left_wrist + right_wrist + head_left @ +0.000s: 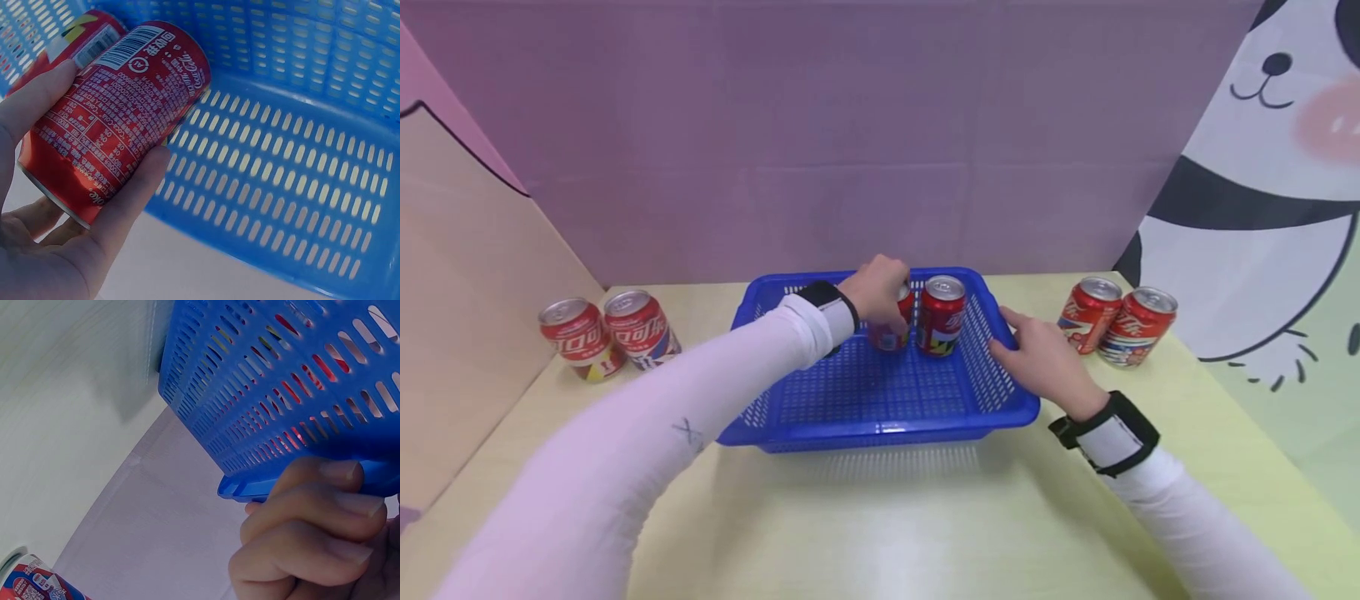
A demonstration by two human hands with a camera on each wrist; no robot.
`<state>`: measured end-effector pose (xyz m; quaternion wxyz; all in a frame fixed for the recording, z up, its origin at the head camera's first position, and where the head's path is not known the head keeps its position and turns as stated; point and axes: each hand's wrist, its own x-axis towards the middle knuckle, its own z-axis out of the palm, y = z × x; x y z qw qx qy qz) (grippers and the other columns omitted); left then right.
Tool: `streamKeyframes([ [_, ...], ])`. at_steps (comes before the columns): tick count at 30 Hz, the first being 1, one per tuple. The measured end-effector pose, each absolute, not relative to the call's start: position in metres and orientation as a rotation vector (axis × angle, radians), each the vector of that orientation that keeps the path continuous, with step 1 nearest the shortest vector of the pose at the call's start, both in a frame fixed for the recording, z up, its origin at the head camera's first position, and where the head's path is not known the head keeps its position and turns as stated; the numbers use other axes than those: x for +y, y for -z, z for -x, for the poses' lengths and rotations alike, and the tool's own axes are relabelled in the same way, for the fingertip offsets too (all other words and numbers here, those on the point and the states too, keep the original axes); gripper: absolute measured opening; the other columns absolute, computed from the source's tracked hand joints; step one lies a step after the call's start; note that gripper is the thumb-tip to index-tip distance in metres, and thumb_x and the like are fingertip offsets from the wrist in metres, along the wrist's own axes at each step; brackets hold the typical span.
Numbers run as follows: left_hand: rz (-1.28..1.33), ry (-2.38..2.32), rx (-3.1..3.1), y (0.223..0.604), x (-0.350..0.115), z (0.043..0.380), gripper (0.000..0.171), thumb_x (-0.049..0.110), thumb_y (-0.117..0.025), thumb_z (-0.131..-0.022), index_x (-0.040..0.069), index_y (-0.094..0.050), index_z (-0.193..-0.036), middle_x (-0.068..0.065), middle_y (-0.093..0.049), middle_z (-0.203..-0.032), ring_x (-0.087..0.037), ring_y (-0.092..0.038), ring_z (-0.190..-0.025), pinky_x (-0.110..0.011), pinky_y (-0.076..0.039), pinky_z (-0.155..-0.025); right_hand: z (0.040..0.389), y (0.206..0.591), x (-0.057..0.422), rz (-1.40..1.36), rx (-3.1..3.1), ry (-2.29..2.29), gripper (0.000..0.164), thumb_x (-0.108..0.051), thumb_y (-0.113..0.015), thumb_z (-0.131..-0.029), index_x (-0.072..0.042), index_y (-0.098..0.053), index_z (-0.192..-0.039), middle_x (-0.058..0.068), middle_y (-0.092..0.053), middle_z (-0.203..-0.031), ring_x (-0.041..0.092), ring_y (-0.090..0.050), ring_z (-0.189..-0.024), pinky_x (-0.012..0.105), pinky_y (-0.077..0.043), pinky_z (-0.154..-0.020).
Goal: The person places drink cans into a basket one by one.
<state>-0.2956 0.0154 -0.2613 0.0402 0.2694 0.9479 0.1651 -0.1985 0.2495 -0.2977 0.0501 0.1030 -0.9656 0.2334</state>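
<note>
My left hand reaches into a blue plastic basket and grips a red Coca-Cola can from above. The thumb and fingers lie round its sides; in the left wrist view, its printed text and barcode show. Directly to its right inside the basket stands another red can, upright with its silver top showing. My right hand grips the basket's right rim, its fingers curled at the edge in the right wrist view.
Two red cola cans stand side by side on the pale table at left, the outer can near the side panel. Another pair, including a can with a striped print, stands right of the basket. A purple panel rises behind.
</note>
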Motion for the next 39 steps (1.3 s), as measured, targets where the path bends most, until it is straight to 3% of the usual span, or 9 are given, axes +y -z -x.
streamKeyframes([
  [6,-0.875,-0.443,2.908,0.268,0.022,0.293,0.043,0.012,-0.092,-0.063,0.003,-0.062,-0.092,-0.005,-0.061,-0.088,-0.021,-0.061,-0.082,-0.03,-0.053,-0.066,0.198,0.298,0.248,-0.332,-2.94,-0.719,0.059,-0.019,-0.06,-0.095,0.012,-0.042,-0.142,0.029,-0.067,-0.099,0.027,-0.068,-0.07,0.043,-0.057,-0.062],
  [14,-0.836,-0.441,2.913,0.27,0.022,0.29,0.045,0.012,-0.092,-0.063,0.003,-0.061,-0.094,-0.006,-0.06,-0.091,-0.022,-0.062,-0.085,-0.034,-0.054,-0.069,0.198,0.301,0.247,-0.326,-2.945,-0.712,0.059,-0.019,-0.061,-0.095,0.012,-0.042,-0.142,0.026,-0.068,-0.092,0.024,-0.065,-0.064,0.037,-0.053,-0.054],
  [21,-0.813,-0.435,2.909,0.278,0.022,0.29,0.053,0.015,-0.091,-0.067,0.001,-0.059,-0.106,-0.01,-0.06,-0.1,-0.026,-0.061,-0.094,-0.037,-0.054,-0.077,0.197,0.305,0.248,-0.321,-2.945,-0.701,0.06,-0.02,-0.061,-0.095,0.012,-0.042,-0.142,0.029,-0.066,-0.099,0.027,-0.065,-0.069,0.04,-0.054,-0.058],
  [26,-0.826,-0.342,2.927,0.279,0.018,0.289,0.075,0.03,-0.09,-0.07,-0.001,-0.053,-0.127,-0.017,-0.057,-0.122,-0.031,-0.055,-0.113,-0.042,-0.049,-0.092,0.196,0.308,0.248,-0.317,-2.949,-0.719,0.06,-0.02,-0.061,-0.095,0.012,-0.042,-0.142,0.031,-0.066,-0.101,0.028,-0.067,-0.072,0.042,-0.056,-0.06],
  [31,-0.827,-0.448,3.0,0.253,-0.023,0.281,0.072,0.044,-0.072,-0.087,-0.002,-0.048,-0.137,-0.019,-0.052,-0.135,-0.034,-0.046,-0.125,-0.046,-0.04,-0.104,0.196,0.307,0.248,-0.31,-2.956,-0.73,0.06,-0.02,-0.06,-0.095,0.012,-0.04,-0.143,0.029,-0.067,-0.098,0.027,-0.067,-0.068,0.037,-0.055,-0.054],
  [34,-0.802,-0.659,3.067,0.236,-0.067,0.267,0.059,0.037,-0.062,-0.095,-0.004,-0.051,-0.135,-0.02,-0.052,-0.134,-0.036,-0.045,-0.126,-0.048,-0.037,-0.105,0.198,0.304,0.248,-0.316,-2.956,-0.713,0.06,-0.02,-0.06,-0.095,0.011,-0.041,-0.143,0.028,-0.067,-0.095,0.025,-0.065,-0.064,0.034,-0.051,-0.05],
  [39,-0.713,-0.818,3.153,0.227,-0.133,0.232,0.05,0.029,-0.06,-0.097,-0.006,-0.054,-0.132,-0.025,-0.05,-0.135,-0.041,-0.04,-0.129,-0.055,-0.032,-0.106,0.199,0.297,0.25,-0.317,-2.952,-0.696,0.06,-0.019,-0.06,-0.096,0.012,-0.04,-0.143,0.024,-0.067,-0.088,0.023,-0.062,-0.06,0.032,-0.045,-0.046],
])
